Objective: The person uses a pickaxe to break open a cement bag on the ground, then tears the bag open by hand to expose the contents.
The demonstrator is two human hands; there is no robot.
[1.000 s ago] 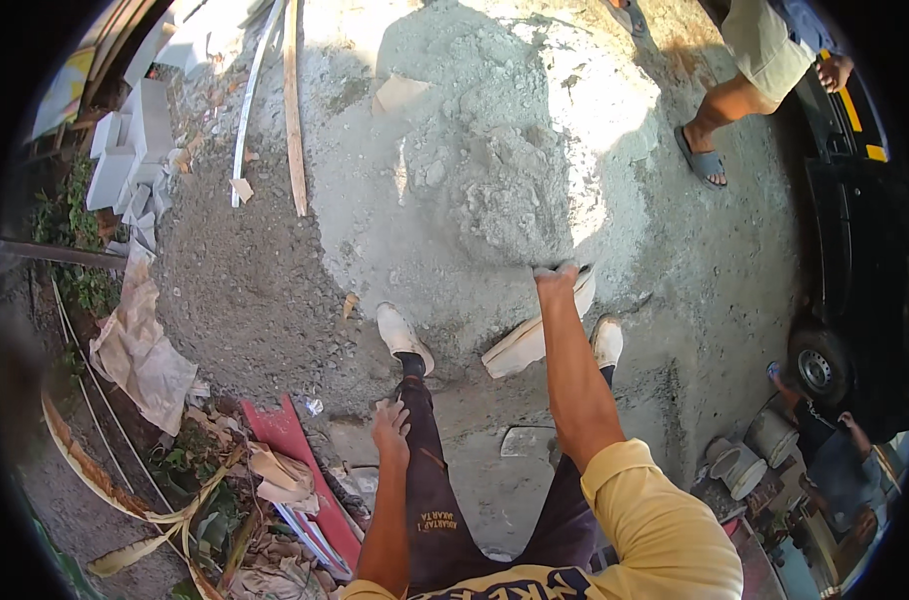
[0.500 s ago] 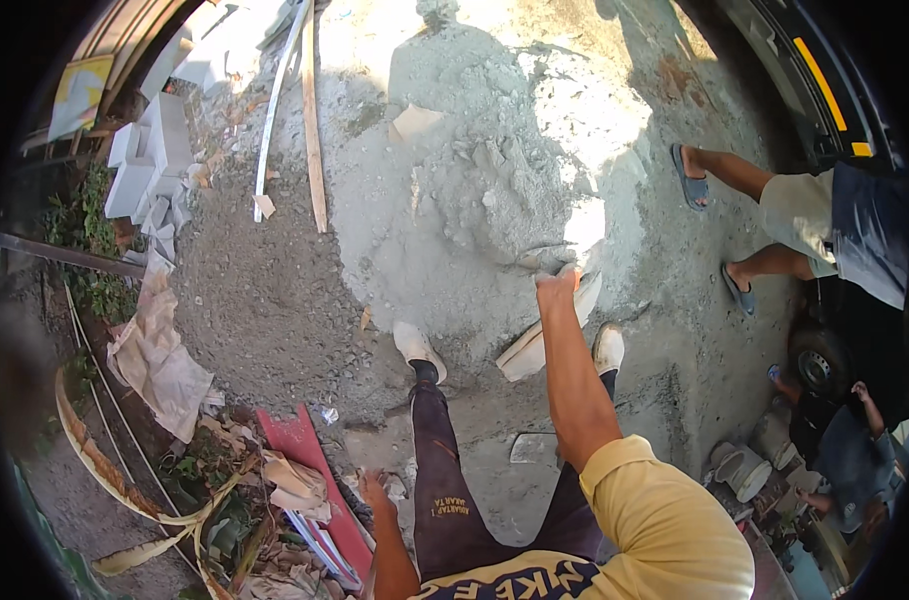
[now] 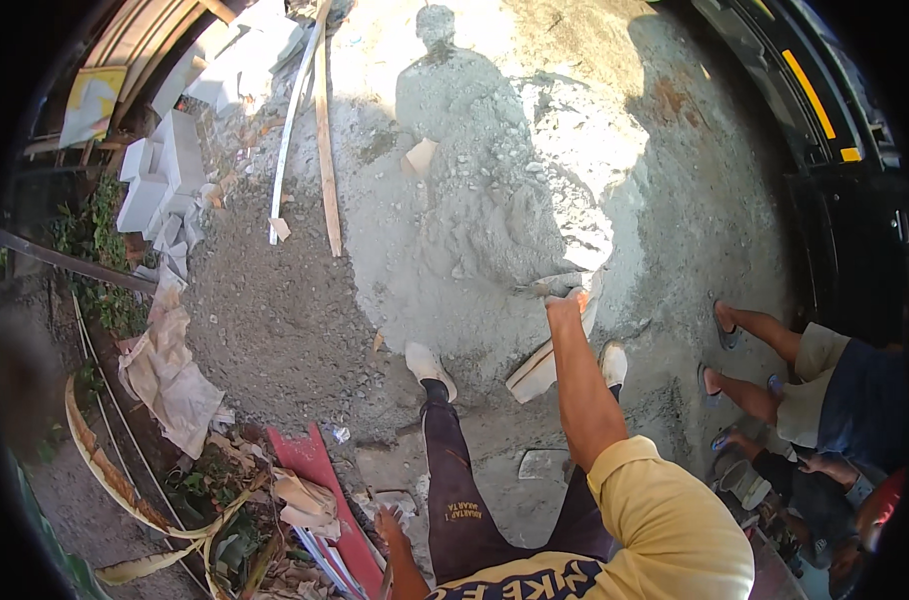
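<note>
My right hand [image 3: 569, 302] reaches down between my feet, its fingers closed on the upper end of a pale, dust-coated sack [image 3: 535, 374]. My forearm hides part of this sack. Just beyond the hand lies a broad heap of grey cement-like powder [image 3: 485, 225], partly in my shadow. Low on the left, my left hand [image 3: 391, 524] hangs with its fingers apart and nothing in it. It is nearest to a red board [image 3: 320, 480] and a whitish scrap on the ground.
Two long strips, one pale [image 3: 293, 140] and one wooden [image 3: 328, 160], lie beyond dark gravel [image 3: 275, 320]. Light blocks [image 3: 180, 150] and a crumpled sack [image 3: 175, 380] line the left. A person in beige shorts [image 3: 810, 375] stands right, others below, near a dark vehicle [image 3: 855, 220].
The person in beige shorts has moved nearer along the right side. The whole view has shifted slightly. My right hand stays on the sack, and my left hand has moved little.
</note>
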